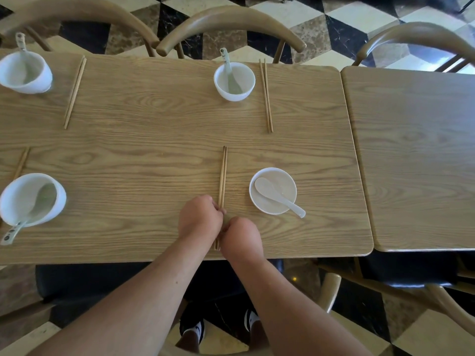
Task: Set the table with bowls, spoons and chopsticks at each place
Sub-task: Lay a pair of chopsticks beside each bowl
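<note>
A pair of wooden chopsticks (222, 176) lies lengthwise on the wooden table (154, 140) at the near place. My left hand (199, 217) and my right hand (241, 237) are both closed around their near end, close together. To the right of them sits a white bowl (273, 190) with a white spoon (276, 194) resting across it, handle pointing right. Three other white bowls with spoons stand at the far middle (234, 80), far left (24, 71) and near left (30, 199), each with chopsticks beside it.
A second wooden table (416, 155) butts against the right side. Curved wooden chair backs (231, 24) line the far edge, and another chair (421, 37) stands at the far right. The floor is checkered tile. My legs and shoes show under the table's near edge.
</note>
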Action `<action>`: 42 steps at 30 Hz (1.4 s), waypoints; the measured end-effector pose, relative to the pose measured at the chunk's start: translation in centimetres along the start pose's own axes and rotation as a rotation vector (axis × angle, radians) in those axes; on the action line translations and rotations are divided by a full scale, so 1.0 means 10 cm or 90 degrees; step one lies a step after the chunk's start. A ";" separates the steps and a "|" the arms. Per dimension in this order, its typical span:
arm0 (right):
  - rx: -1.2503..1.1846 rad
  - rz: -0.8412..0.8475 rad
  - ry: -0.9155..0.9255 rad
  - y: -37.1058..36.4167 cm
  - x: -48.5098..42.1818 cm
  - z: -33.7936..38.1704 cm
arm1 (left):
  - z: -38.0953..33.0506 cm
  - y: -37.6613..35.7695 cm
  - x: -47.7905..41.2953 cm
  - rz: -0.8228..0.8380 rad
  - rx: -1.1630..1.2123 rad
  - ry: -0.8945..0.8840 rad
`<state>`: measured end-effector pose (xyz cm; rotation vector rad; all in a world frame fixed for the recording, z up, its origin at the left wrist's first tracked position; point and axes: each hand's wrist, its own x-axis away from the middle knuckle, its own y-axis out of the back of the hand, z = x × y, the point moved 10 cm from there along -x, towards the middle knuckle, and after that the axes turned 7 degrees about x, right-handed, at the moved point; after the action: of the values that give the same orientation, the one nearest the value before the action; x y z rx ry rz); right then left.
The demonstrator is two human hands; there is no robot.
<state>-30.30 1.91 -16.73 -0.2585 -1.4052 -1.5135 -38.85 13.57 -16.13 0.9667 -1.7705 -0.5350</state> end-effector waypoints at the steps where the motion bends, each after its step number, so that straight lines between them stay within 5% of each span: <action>1: 0.039 0.005 0.019 0.04 0.04 0.04 | 0.00 0.01 0.01 0.000 0.001 -0.002; 3: 0.100 -0.038 0.075 0.30 0.16 0.10 | -0.02 0.03 0.04 -0.002 0.017 -0.015; 6: 0.066 -0.270 0.145 1.17 0.42 0.05 | 0.01 0.04 0.07 0.001 0.072 -0.018; 9: 0.023 -0.366 0.106 1.78 0.28 -0.33 | 0.05 0.03 0.07 0.009 0.086 -0.007; 15: 0.088 -0.156 0.022 1.66 -0.43 -0.71 | -0.01 0.07 0.05 -0.041 0.059 -0.024; 35: -0.327 -0.093 -0.108 1.16 -0.16 -1.01 | -0.05 0.01 -0.11 -0.055 0.093 -0.073; 42: -0.430 0.143 -0.161 0.60 0.11 -1.01 | -0.05 0.02 -0.09 -0.069 0.105 -0.069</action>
<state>-21.66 -5.95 -15.18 -1.0164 -0.9601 -1.7610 -38.30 14.46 -16.28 1.1716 -1.8891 -0.5236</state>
